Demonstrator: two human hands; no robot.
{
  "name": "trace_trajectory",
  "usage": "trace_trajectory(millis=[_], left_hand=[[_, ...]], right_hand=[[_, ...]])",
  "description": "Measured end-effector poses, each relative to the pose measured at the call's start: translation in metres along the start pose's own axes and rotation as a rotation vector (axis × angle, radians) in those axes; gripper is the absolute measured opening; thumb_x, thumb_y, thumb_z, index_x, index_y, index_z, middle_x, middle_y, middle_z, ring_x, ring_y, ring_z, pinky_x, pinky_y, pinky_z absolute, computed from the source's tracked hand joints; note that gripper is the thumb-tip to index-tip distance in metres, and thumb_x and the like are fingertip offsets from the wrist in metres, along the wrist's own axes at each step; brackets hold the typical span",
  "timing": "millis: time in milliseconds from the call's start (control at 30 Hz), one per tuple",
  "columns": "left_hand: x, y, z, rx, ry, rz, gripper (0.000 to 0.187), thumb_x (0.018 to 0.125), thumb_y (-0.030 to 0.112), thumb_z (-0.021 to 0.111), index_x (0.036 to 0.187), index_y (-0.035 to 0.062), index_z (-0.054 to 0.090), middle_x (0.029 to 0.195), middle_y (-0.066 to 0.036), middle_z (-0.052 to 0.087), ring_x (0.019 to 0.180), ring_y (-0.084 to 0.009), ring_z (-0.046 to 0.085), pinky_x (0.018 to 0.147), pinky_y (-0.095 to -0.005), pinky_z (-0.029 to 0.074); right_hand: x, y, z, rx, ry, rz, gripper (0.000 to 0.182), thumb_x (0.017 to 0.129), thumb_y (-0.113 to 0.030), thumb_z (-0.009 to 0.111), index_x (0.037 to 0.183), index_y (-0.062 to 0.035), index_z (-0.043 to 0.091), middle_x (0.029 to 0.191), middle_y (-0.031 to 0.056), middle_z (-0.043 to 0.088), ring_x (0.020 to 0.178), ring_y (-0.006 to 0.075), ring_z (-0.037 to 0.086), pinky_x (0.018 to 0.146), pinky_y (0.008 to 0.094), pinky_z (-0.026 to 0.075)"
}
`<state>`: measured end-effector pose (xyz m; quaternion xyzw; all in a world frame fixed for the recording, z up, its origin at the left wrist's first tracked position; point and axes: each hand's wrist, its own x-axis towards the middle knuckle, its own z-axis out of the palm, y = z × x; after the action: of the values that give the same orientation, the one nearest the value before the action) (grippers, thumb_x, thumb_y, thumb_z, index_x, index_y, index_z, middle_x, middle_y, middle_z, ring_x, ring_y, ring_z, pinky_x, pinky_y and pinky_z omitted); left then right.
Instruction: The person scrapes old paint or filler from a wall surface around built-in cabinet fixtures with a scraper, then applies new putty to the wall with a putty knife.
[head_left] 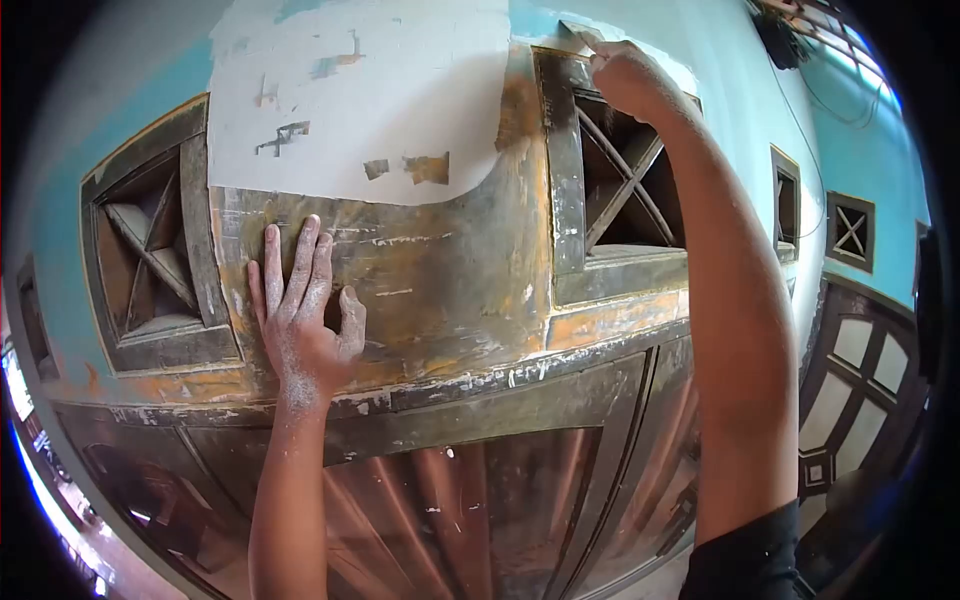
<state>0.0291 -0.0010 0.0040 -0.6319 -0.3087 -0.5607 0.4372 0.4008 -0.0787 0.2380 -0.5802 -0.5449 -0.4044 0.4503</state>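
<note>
Pressing flat against the scraped wall band (440, 280) at centre left of the frame, our left hand (305, 315) has its fingers spread wide and holds nothing; white dust coats the knuckles and wrist. Below it, along the bottom of the frame, we see the top of a dark wooden door frame (480, 420) with streaked, worn paint.

Up in the upper right of the frame, our right hand (630, 80) is closed tight on a small scraper or piece of abrasive (583, 38), only a pale tip of which shows above the fingers, so we cannot tell exactly what it is. It meets the wall at the top corner of the right vent opening (625, 190), just where the white filler patch (370, 90) ends.

We judge the tool to be light, thin and stiff, easy to pinch between thumb and fingers near its working edge; dust on our skin may make it slippery. The filler looks dry and chalky, likely to crumble at its edges.

At the left of the frame sits a matching left vent opening (150, 250) with crossed slats. Farther off, at the right edge, the turquoise wall (740, 60) runs on with smaller vents (850, 232) and a dark panelled door (860, 370).
</note>
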Motion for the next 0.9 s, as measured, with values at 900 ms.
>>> trace_trajectory(millis=[900], left_hand=[[0.009, 0.006, 0.003, -0.023, -0.01, 0.009, 0.057, 0.092, 0.018, 0.062, 0.147, 0.0053, 0.058, 0.165, -0.007, 0.045, 0.157, -0.043, 0.027, 0.126, -0.0603, 0.016]], right_hand=[[-0.015, -0.043, -0.024, 0.001, -0.072, 0.037, 0.038, 0.102, -0.024, 0.053, 0.132, -0.0061, 0.067, 0.075, 0.0125, 0.066, 0.06, 0.0231, 0.062, 0.059, 0.0446, 0.051]])
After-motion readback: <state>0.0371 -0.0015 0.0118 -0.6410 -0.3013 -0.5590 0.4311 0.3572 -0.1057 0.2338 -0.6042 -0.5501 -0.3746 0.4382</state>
